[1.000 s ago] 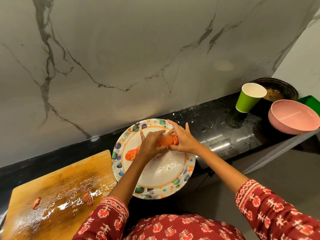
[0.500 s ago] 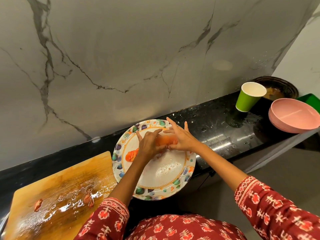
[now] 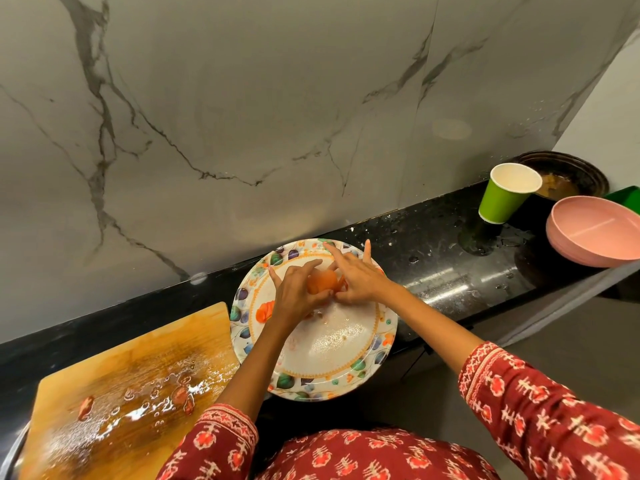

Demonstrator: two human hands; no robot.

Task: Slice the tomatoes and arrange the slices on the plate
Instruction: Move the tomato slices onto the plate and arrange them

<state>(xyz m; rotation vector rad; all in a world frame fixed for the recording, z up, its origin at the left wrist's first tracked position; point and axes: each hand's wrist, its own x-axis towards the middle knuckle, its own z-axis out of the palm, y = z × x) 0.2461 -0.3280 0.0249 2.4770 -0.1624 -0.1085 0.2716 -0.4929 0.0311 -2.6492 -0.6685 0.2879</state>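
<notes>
Left hand (image 3: 298,294), head view: fingers are curling round the near-left side of a cluster of tomato slices (image 3: 322,281) and gripping it over the far half of the plate (image 3: 349,370). Right hand (image 3: 360,277): it is meeting the same cluster from the right, with the index and one other finger pointing straight out toward the plate's far rim; whether the thumb is pinching a slice is hidden behind the cluster. Slices are sitting between the two hands, touching both, with one more orange piece (image 3: 265,311) lying on the plate just left of the left wrist. Cutting board (image 3: 114,372) to the left on the desk (image 3: 433,258) is showing only juice and small scraps, so cutting is judged finished; arranging is judged underway, since the near half of the plate is carrying no slices. No knife is appearing anywhere.
</notes>
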